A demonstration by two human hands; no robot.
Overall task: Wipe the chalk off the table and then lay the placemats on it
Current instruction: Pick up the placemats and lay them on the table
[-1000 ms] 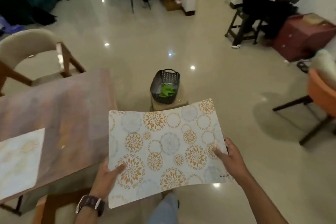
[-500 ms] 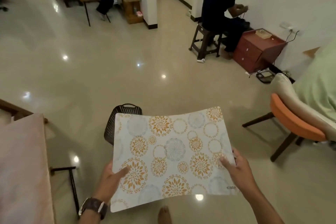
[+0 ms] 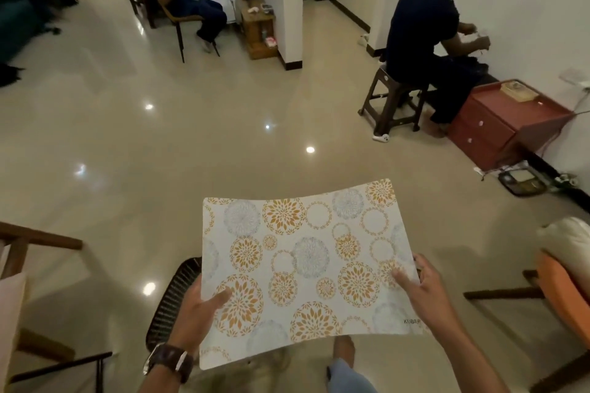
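Glossy beige tiled floor (image 3: pixel 191 143), lit by several ceiling-light reflections. The middle of the room is open floor. Edges are occupied: a wooden chair frame (image 3: pixel 28 242) at the left margin, an orange chair (image 3: pixel 562 293) with a cream cushion at the right, a red drawer unit (image 3: pixel 504 124) against the right wall with cables and a small tray on the floor beside it. A white pillar (image 3: pixel 284 3) stands at centre rear, with a small wooden stand at its base. One person sits on a brown stool (image 3: pixel 392 99) facing the right wall; another sits on a chair at rear left.

A placemat (image 3: pixel 306 268), white with orange and grey floral rings, is held roughly level in the air over the floor, its middle sagging slightly and its far corners curling up. A black mesh basket (image 3: pixel 174 300) stands on the floor below its left edge, partly hidden by it.

The left hand (image 3: pixel 198 313), wristwatch on the wrist, grips the near-left edge, thumb on top of the mat, fingers underneath and out of view. The right hand (image 3: pixel 424 287) grips the right edge, thumb pressed on the top face, fingers curled round the rim. The hands are well apart, one at each side of the mat. A foot shows below the mat's near edge.
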